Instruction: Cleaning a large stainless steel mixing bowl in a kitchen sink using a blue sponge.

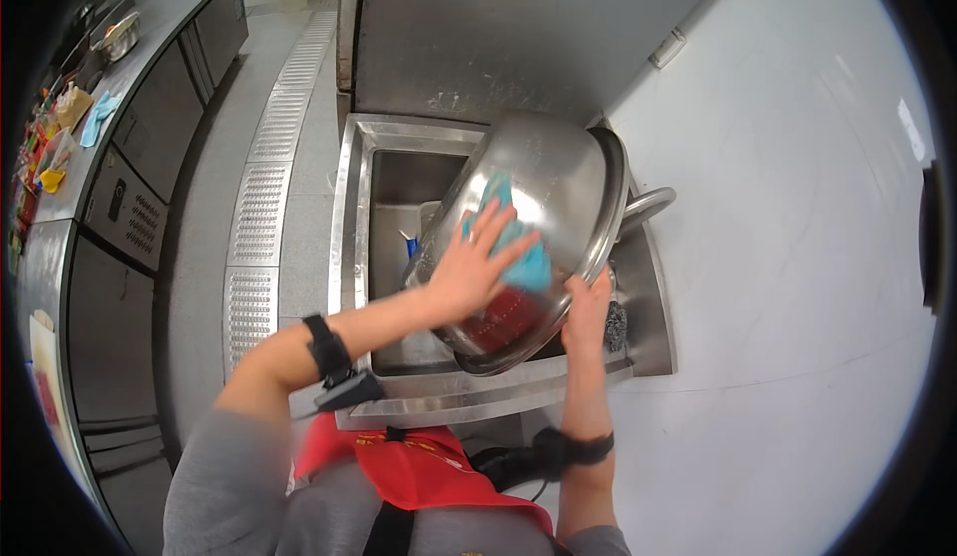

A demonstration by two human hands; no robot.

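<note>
A large stainless steel pot (558, 177) is tipped on its side over the sink, its rim toward the right and its rounded outside facing up. A curved metal handle (650, 205) sticks out near the rim. My left hand (477, 269) presses a blue cloth (526, 265) onto the pot's outer wall, fingers spread over the cloth. On the rim's near right part, my right hand (588, 307) keeps a grip, its fingers partly hidden by the metal. Red from my apron (429, 461) reflects in the shiny wall.
The steel sink (349, 257) surrounds the pot, with a blue-and-white item (411, 246) inside and a dark scrubber (616, 327) at its right. A white wall (778, 257) stands close on the right. Leftward are a floor drain grate (261, 217) and a steel counter (120, 108) with packages.
</note>
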